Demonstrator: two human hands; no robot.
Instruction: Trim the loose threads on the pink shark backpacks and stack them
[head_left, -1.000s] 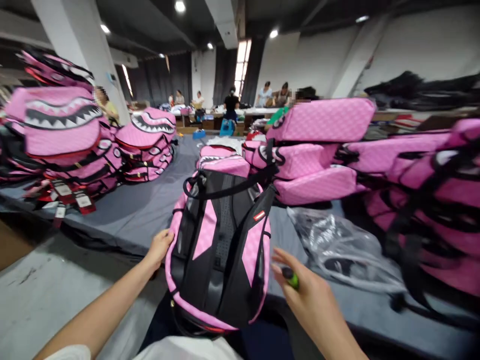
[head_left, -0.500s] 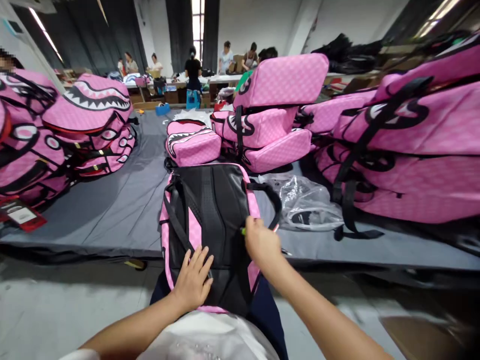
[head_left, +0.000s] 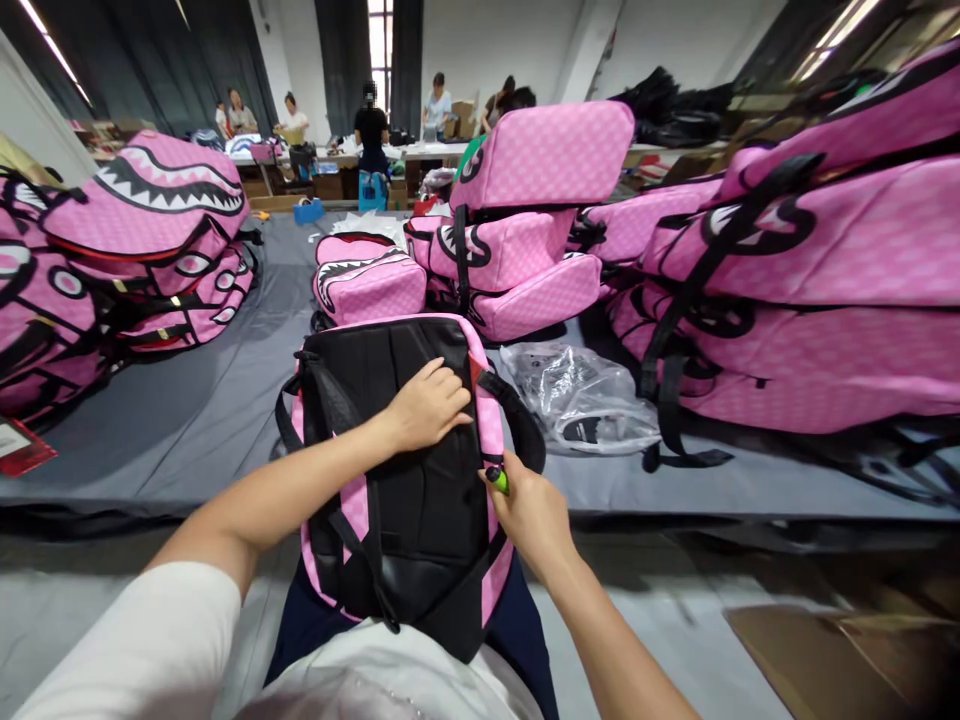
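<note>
A pink and black backpack (head_left: 405,470) leans on my lap against the table edge, its black padded back panel facing up. My left hand (head_left: 429,405) rests on that panel near its upper right, fingers apart. At the backpack's right edge, my right hand (head_left: 531,505) is closed around a small green tool with a black end (head_left: 496,479); its exact kind is hard to make out. A black shoulder strap (head_left: 521,420) loops out on the right, just above my right hand. Another strap hangs down the panel's left part.
Pink shark-mouth backpacks are piled left (head_left: 150,210), ahead (head_left: 551,155) and right (head_left: 825,350) on the grey-covered table (head_left: 232,400). A clear plastic bag (head_left: 585,400) lies right of my backpack. Several people work at far tables. Cardboard (head_left: 817,660) lies on the floor at right.
My left hand has moved from the panel's lower left to its upper right. My right hand, still holding the green tool, is slightly lower at the right edge. The straps have shifted.
</note>
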